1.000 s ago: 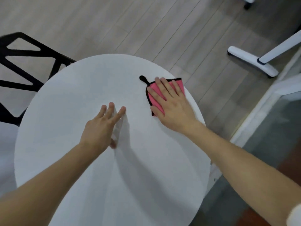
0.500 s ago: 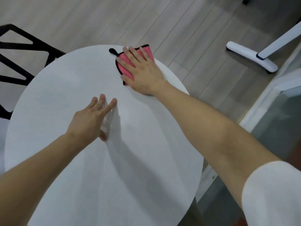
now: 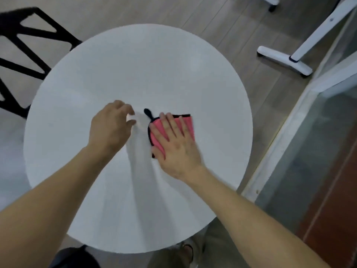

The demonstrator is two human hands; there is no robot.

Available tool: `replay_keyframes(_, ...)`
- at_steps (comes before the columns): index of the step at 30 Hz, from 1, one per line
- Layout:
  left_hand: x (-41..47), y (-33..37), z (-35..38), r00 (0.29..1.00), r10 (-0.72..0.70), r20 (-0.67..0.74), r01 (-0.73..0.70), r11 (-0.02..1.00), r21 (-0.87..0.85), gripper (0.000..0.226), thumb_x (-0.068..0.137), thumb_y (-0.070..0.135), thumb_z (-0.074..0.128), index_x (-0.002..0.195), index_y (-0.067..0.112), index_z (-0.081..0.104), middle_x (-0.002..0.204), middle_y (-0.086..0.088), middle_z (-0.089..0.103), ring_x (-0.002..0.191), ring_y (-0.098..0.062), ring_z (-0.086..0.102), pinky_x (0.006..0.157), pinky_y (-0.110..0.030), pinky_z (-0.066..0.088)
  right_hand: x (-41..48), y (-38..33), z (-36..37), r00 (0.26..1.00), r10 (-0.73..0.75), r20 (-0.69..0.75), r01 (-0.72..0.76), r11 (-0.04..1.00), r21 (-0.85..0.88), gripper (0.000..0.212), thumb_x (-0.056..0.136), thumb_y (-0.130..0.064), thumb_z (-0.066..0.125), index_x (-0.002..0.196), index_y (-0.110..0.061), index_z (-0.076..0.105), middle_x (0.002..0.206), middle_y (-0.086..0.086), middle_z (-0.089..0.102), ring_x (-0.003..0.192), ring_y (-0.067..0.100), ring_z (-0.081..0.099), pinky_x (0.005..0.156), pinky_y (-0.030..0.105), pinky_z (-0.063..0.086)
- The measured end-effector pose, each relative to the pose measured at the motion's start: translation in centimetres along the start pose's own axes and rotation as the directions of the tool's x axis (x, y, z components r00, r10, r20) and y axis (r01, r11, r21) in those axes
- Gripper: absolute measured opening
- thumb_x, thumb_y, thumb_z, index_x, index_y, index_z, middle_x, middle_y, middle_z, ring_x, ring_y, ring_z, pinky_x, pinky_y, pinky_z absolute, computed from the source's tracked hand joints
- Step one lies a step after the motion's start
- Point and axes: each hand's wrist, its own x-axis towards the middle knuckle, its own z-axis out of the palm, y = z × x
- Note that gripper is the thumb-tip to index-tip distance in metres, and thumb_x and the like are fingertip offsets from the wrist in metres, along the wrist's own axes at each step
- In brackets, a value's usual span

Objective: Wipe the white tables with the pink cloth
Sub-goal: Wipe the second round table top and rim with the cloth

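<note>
At the far left a black chair (image 3: 13,102) with an open, angular frame stands on the grey plank floor (image 3: 231,35), its near side running behind the left edge of the round white table (image 3: 139,70), which fills most of the view. The left forearm reaches in from the near left, and the left hand (image 3: 110,128) sits over the middle of the table, back up, fingers loosely curled down and holding nothing; whether the fingertips touch the top cannot be told through the blur. Just right of it, apart by a narrow strip of bare table, lies the pink cloth (image 3: 158,133), folded flat on the table a little right of centre, with a black hem and a small black loop (image 3: 147,112) pointing far and left from its corner. The right hand (image 3: 177,149) lies palm down on the cloth, fingers straight and slightly spread, pressing it onto the table rather than gripping it; the hand covers much of the cloth, and pink shows between the fingers and past the thumb. Under the near edge of the table a shoe (image 3: 188,252) shows dimly. At the far right a white stand (image 3: 280,59) rests its foot on the floor, with a slanted white pole rising from it. Along the right side runs a white frame (image 3: 270,161) holding a glass panel (image 3: 328,151).
</note>
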Motion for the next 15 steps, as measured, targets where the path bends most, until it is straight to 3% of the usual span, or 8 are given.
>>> replay_keyframes(1,-2.1,-1.3,0.5,0.999,-0.010,-0.048,0.009,1.000,-0.005,0.012,0.100,0.025,0.074,0.109,0.016,0.074,0.112,-0.004,0.070,0.104,-0.033,0.066,0.077,-0.049,0.055,-1.4,-2.7,0.8,0.995,-0.092,0.043,0.091,0.996,0.019,0.067,0.114,-0.053,0.032,0.173,-0.022,0.022,0.181,0.012,0.006,0.168,0.030,-0.001,0.133,0.057,0.008)
replay_keyframes(4,-6.3,-5.5,1.9,0.994,-0.074,-0.084,0.075,0.997,0.014,0.015,0.105,0.026,0.067,0.100,0.014,0.073,0.099,-0.004,0.070,0.095,-0.033,0.065,0.071,-0.048,0.053,-4.0,-3.2,1.4,0.928,-0.359,0.098,0.357,0.933,0.032,0.065,0.114,-0.056,0.035,0.172,-0.027,0.025,0.181,0.007,0.008,0.168,0.026,0.000,0.135,0.053,0.006)
replay_keyframes(6,-7.7,-7.0,2.8,0.989,-0.128,-0.080,0.130,0.991,0.017,0.020,0.109,0.025,0.060,0.103,0.012,0.074,0.103,-0.006,0.072,0.098,-0.034,0.064,0.073,-0.047,0.051,-3.6,1.1,0.4,0.922,-0.373,0.100,0.375,0.927,0.001,0.066,0.113,-0.060,0.035,0.172,-0.031,0.024,0.181,0.003,0.010,0.168,0.023,0.002,0.136,0.051,0.005)
replay_keyframes(7,-8.0,-7.2,3.2,0.984,-0.155,-0.082,0.156,0.988,0.003,0.023,0.111,0.024,0.056,0.106,0.012,0.074,0.106,-0.006,0.072,0.101,-0.034,0.064,0.075,-0.047,0.051,-2.7,4.0,-0.5,0.951,-0.302,0.065,0.305,0.952,-0.030,0.067,0.112,-0.062,0.035,0.172,-0.032,0.023,0.181,0.003,0.010,0.168,0.024,0.004,0.136,0.051,0.006)
replay_keyframes(9,-8.6,-7.1,3.9,0.975,-0.201,-0.095,0.198,0.979,-0.045,0.027,0.113,0.022,0.048,0.110,0.012,0.073,0.114,-0.006,0.072,0.107,-0.033,0.063,0.081,-0.049,0.053,0.4,10.3,-2.6,1.000,-0.021,-0.006,0.020,0.996,-0.091,0.071,0.110,-0.065,0.028,0.172,-0.033,0.019,0.182,0.005,0.009,0.168,0.026,0.005,0.135,0.053,0.005)
replay_keyframes(12,-8.9,-7.4,4.6,0.968,-0.223,-0.116,0.212,0.972,-0.102,0.026,0.113,0.018,0.045,0.116,0.011,0.070,0.123,-0.007,0.069,0.114,-0.033,0.060,0.088,-0.048,0.051,5.1,13.4,-4.0,0.919,0.383,-0.092,-0.391,0.916,-0.094,0.078,0.106,-0.068,0.014,0.174,-0.027,0.013,0.181,0.012,0.003,0.168,0.030,0.001,0.134,0.057,0.003)
replay_keyframes(14,-8.9,-8.0,5.1,0.958,-0.245,-0.148,0.228,0.966,-0.121,0.026,0.114,0.017,0.045,0.123,0.008,0.068,0.130,-0.010,0.067,0.120,-0.036,0.059,0.094,-0.050,0.050,6.3,8.4,-2.6,0.913,0.387,-0.129,-0.401,0.911,-0.098,0.078,0.107,-0.064,0.020,0.173,-0.023,0.016,0.180,0.019,0.007,0.167,0.035,0.004,0.133,0.060,0.004)
replay_keyframes(15,-8.7,-8.4,5.4,0.952,-0.257,-0.169,0.239,0.964,-0.121,0.027,0.114,0.016,0.045,0.127,0.007,0.067,0.135,-0.013,0.065,0.123,-0.038,0.058,0.098,-0.051,0.049,5.6,4.7,-1.4,0.958,0.264,-0.115,-0.275,0.957,-0.092,0.076,0.108,-0.060,0.028,0.173,-0.021,0.020,0.179,0.020,0.010,0.167,0.036,0.006,0.133,0.060,0.005)
